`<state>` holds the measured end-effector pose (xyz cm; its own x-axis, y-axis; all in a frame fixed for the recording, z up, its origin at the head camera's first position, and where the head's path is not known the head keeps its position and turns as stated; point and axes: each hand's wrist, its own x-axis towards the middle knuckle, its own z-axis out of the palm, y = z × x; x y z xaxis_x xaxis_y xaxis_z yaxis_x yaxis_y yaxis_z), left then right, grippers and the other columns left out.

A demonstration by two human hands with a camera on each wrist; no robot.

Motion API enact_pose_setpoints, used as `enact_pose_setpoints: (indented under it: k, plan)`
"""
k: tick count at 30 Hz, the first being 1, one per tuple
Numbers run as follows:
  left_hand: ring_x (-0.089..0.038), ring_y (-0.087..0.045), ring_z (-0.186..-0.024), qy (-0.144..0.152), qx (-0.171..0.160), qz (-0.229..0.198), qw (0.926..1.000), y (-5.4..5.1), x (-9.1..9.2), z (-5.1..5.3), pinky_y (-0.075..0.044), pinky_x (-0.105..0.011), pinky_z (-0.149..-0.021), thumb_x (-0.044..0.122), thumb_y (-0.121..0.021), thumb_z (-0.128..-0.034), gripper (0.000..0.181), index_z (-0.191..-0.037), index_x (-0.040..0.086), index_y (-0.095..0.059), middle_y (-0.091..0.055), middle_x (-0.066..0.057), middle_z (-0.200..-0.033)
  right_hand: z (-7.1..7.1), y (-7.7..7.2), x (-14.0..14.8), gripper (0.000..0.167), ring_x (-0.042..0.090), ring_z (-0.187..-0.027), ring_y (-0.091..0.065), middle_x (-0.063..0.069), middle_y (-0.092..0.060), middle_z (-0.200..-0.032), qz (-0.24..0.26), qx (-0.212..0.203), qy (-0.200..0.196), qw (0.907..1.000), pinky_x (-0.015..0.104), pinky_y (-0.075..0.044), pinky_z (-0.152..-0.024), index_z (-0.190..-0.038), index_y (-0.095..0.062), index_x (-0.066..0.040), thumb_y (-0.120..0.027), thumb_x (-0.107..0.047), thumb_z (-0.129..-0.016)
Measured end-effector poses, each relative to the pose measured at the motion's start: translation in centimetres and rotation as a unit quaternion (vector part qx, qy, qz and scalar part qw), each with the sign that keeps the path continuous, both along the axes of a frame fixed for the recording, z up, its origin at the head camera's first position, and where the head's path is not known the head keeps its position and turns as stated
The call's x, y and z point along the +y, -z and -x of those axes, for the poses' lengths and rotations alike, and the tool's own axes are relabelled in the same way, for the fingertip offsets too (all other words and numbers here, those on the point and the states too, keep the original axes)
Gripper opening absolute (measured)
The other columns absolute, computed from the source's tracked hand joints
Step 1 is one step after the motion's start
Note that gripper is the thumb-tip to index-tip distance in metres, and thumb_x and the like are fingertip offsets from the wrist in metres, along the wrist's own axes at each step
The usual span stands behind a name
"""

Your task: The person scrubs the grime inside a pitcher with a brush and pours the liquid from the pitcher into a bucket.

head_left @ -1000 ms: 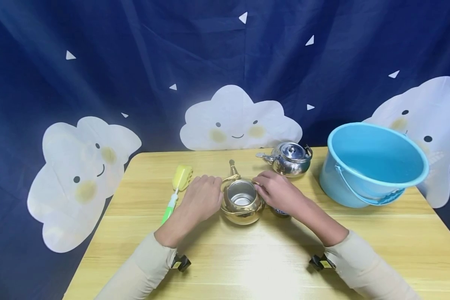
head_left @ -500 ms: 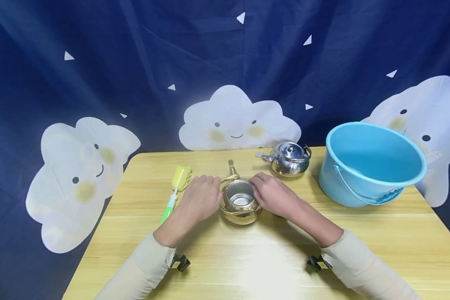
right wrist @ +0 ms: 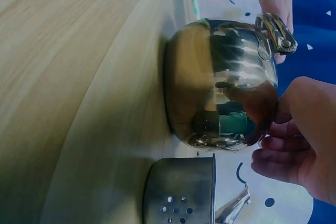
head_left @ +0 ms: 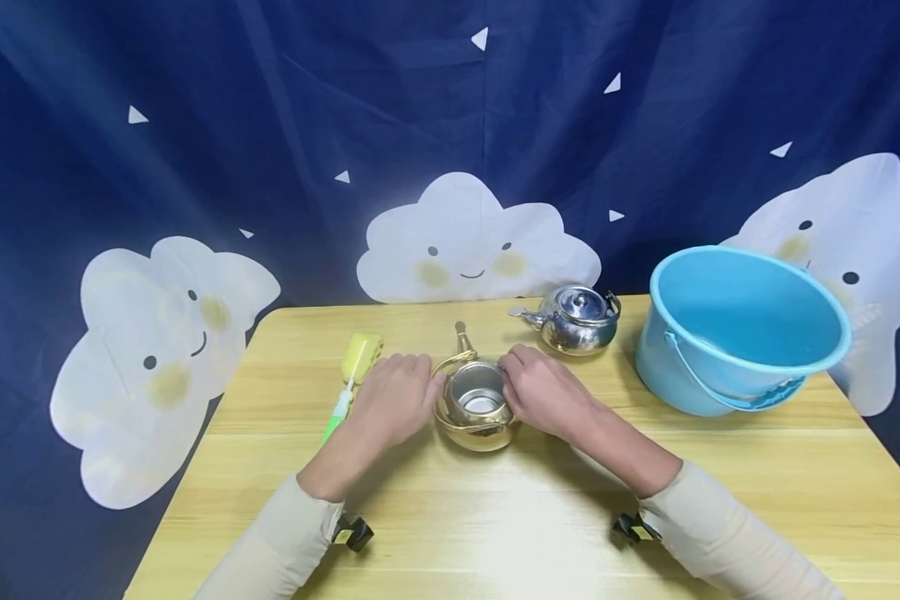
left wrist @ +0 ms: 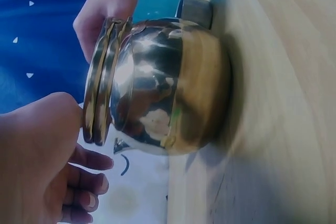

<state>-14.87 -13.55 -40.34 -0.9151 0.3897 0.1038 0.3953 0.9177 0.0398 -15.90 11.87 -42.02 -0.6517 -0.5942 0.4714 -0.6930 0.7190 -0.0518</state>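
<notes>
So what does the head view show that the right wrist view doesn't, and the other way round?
Only the head view shows the blue bucket itself, the yellow brush head and the inside of the gold kettle. Only the right wrist view shows the metal cup with holes in its side. Both show the gold kettle's outside, the left hand, the right hand, the table, the blue curtain and the silver kettle's spout.

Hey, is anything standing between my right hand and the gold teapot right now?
Nothing visible does: your right hand touches the gold teapot at its rim. The perforated metal cup stands lower down, on the table beside the gold teapot, not between them.
</notes>
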Motion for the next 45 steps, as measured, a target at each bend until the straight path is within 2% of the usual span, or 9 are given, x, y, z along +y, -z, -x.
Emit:
enact_pose_setpoints:
  k: [5, 13, 17, 21, 27, 31, 37, 41, 45]
  plan:
    - [-0.018, -0.052, -0.072, -0.016, -0.003, -0.025, 0.9996, -0.2, -1.1, -0.2, -0.045, -0.034, -0.069, 0.048, -0.033, -0.1106, 0.046, -0.089, 0.014, -0.056, -0.053, 0.002, -0.076, 0.0, -0.1, 0.1, 0.012, 0.021, -0.080, -0.066, 0.009, -0.069, -0.089, 0.003, 0.017, -0.001, 0.9998, 0.032, -0.060, -0.073, -0.097, -0.072, 0.000, -0.069, -0.007, -0.088]
    - [-0.023, -0.058, -0.086, -0.041, -0.013, -0.077, 0.9961, -0.3, -3.9, -1.1, -0.053, -0.040, -0.075, 0.041, -0.040, -0.1099, 0.038, -0.101, 0.009, -0.061, -0.061, -0.004, -0.091, 0.3, 0.1, 0.3, 0.010, 0.022, -0.079, -0.064, 0.008, -0.068, -0.085, -0.002, 0.034, -0.010, 0.9994, 0.034, -0.057, -0.075, -0.093, -0.071, -0.002, -0.069, -0.007, -0.085]
    - [-0.024, -0.059, -0.089, -0.055, -0.016, -0.087, 0.9946, 0.2, -5.4, -1.7, -0.054, -0.041, -0.073, 0.038, -0.044, -0.1090, 0.036, -0.104, 0.008, -0.062, -0.064, -0.005, -0.095, 0.4, 0.0, 0.3, 0.009, 0.022, -0.077, -0.062, 0.007, -0.066, -0.083, -0.007, 0.043, -0.016, 0.9989, 0.034, -0.056, -0.074, -0.091, -0.070, -0.003, -0.069, -0.009, -0.084]
    - [-0.023, -0.060, -0.084, -0.056, -0.003, -0.081, 0.9951, 1.0, -6.9, -2.2, -0.053, -0.039, -0.072, 0.034, -0.050, -0.1074, 0.032, -0.105, 0.006, -0.064, -0.065, -0.006, -0.091, 0.5, 0.0, 0.4, 0.007, 0.021, -0.076, -0.061, 0.006, -0.066, -0.082, -0.010, 0.050, -0.017, 0.9986, 0.035, -0.055, -0.072, -0.089, -0.070, -0.004, -0.068, -0.009, -0.084]
    - [-0.020, -0.052, -0.075, -0.070, 0.000, -0.074, 0.9948, 1.9, -9.1, -2.9, -0.046, -0.035, -0.067, 0.026, -0.056, -0.1043, 0.024, -0.098, 0.004, -0.062, -0.055, -0.003, -0.081, 0.5, -0.2, 0.4, 0.007, 0.021, -0.076, -0.061, 0.006, -0.066, -0.082, -0.011, 0.043, -0.016, 0.9989, 0.035, -0.055, -0.072, -0.089, -0.069, -0.004, -0.068, -0.009, -0.085]
    - [-0.021, -0.049, -0.076, -0.099, -0.026, -0.073, 0.9921, 2.4, -10.4, -3.3, -0.045, -0.034, -0.065, 0.023, -0.056, -0.1028, 0.023, -0.103, 0.000, -0.061, -0.054, -0.006, -0.085, 0.5, -0.2, 0.3, 0.008, 0.022, -0.076, -0.063, 0.006, -0.067, -0.081, -0.012, 0.039, -0.014, 0.9991, 0.036, -0.056, -0.074, -0.089, -0.069, -0.003, -0.068, -0.010, -0.085]
    - [-0.021, -0.051, -0.080, -0.135, -0.085, -0.068, 0.9849, 3.2, -12.0, -3.8, -0.049, -0.033, -0.065, 0.026, -0.057, -0.1022, 0.039, -0.117, -0.010, -0.058, -0.058, -0.014, -0.096, 0.4, -0.3, 0.2, 0.008, 0.021, -0.075, -0.064, 0.006, -0.067, -0.082, -0.017, 0.022, -0.009, 0.9996, 0.035, -0.057, -0.073, -0.090, -0.068, -0.003, -0.069, -0.010, -0.085]
    - [-0.019, -0.051, -0.070, -0.161, -0.129, -0.082, 0.9750, 3.7, -12.6, -4.2, -0.046, -0.031, -0.056, 0.029, -0.059, -0.1007, 0.036, -0.108, -0.006, -0.058, -0.056, -0.012, -0.090, 0.4, -0.3, 0.2, 0.008, 0.021, -0.077, -0.065, 0.006, -0.068, -0.083, -0.019, 0.008, -0.004, 0.9998, 0.035, -0.058, -0.074, -0.092, -0.069, -0.004, -0.068, -0.010, -0.086]
    - [-0.018, -0.051, -0.057, -0.186, -0.173, -0.110, 0.9610, 4.0, -12.9, -4.6, -0.043, -0.030, -0.046, 0.030, -0.060, -0.1004, 0.029, -0.099, 0.001, -0.055, -0.052, -0.008, -0.081, 0.4, -0.3, 0.2, 0.007, 0.022, -0.078, -0.065, 0.006, -0.067, -0.084, -0.018, 0.005, -0.001, 0.9998, 0.035, -0.058, -0.075, -0.092, -0.069, -0.004, -0.068, -0.009, -0.087]
